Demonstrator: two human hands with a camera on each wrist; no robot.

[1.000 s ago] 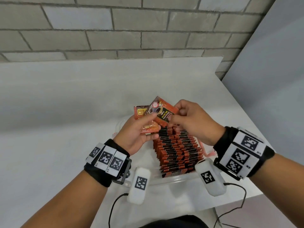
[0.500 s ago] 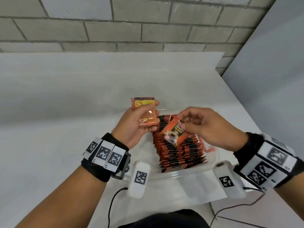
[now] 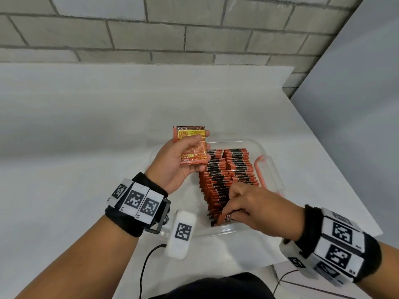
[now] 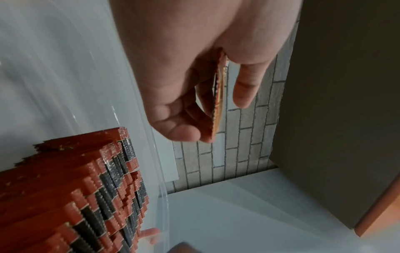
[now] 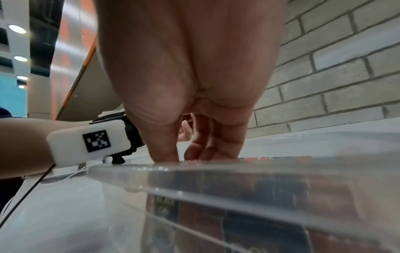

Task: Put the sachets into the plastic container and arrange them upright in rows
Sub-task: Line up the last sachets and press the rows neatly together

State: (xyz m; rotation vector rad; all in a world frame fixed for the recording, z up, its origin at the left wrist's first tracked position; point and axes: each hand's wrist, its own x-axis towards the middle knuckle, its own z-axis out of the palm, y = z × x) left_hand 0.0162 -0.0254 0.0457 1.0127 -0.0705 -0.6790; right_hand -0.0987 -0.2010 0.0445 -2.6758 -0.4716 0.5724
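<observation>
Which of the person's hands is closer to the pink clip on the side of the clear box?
Right. The right hand is just in front of the pink clip; the left hand is across the box.

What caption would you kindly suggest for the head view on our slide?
Right hand tucks a sachet into the container's near row; left hand holds spare sachets above.
</observation>
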